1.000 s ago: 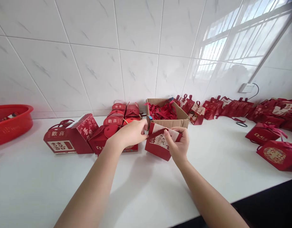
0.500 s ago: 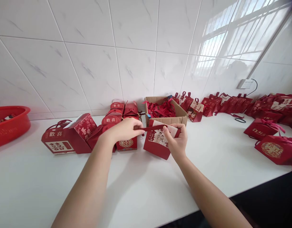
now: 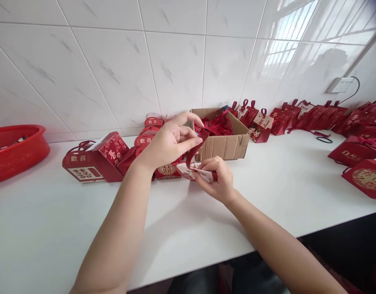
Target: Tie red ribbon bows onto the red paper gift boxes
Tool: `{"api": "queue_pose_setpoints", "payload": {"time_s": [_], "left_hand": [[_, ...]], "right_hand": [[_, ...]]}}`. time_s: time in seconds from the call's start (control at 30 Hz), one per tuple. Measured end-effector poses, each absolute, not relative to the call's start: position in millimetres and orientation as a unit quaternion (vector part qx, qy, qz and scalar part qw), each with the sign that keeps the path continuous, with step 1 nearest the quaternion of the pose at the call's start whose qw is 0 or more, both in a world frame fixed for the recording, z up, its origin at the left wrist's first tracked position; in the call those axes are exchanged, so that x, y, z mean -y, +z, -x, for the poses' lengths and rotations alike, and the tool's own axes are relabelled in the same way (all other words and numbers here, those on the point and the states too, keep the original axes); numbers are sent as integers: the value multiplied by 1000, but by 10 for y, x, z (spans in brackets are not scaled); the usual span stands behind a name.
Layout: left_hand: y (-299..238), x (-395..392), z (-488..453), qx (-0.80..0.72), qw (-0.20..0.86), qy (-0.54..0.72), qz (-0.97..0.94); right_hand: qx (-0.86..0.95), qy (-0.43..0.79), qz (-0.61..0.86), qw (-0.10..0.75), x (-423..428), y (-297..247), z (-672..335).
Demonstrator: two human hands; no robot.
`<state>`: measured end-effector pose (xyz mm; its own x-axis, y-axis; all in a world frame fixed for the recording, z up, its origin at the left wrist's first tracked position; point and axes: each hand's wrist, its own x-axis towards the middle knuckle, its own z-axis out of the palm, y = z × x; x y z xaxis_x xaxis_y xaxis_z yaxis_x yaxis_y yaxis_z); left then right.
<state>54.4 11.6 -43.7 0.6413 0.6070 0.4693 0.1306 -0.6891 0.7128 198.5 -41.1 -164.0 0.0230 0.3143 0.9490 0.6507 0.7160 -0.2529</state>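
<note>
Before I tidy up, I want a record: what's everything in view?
Held gift box: 1, red and white, centre
Held ribbon: 1, red, above it
Carton: 1, brown, behind them
Loose ribbons: many, red, in carton
Binder clip: at least 1, blue, on carton
Left gift boxes: several, red, centre-left
Right gift boxes: many, mostly red, right
Basin: 1, red, far left
Loop: 1, black, right
Socket strip: 1, white, far right
Cable: 1, dark, by socket
Counter: 1, white, underneath
Tiled wall: 1, white, back
Left hand: 1, bare, on held ribbon
Right hand: 1, bare, on held gift box
</note>
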Motion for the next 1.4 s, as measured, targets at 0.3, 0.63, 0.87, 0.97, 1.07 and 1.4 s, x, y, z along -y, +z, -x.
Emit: {"api": "queue_pose_setpoints", "payload": {"time_s": [0.3, 0.63, 0.87, 0.97, 1.07, 1.4], "left_hand": [[-472, -212, -514, -249, 322, 214, -888], [-544, -274, -536, -234, 364, 210, -877], [-541, -290, -523, -234, 323, 189, -897], [-527, -283, -524, -233, 303, 182, -906], [-515, -273, -523, -237, 295, 182, -908], [-474, -232, -519, -232, 302, 184, -906]], "right_hand": [[664, -71, 397, 629, 422, -1640, -2082], [662, -101, 350, 655, 376, -1631, -2098], [663, -110, 338, 659, 366, -1639, -2095], [664, -105, 337, 659, 368, -1640, -2095], [664, -99, 340, 659, 371, -1642, -2098], [666, -107, 343, 654, 353, -1652, -2102]]}}
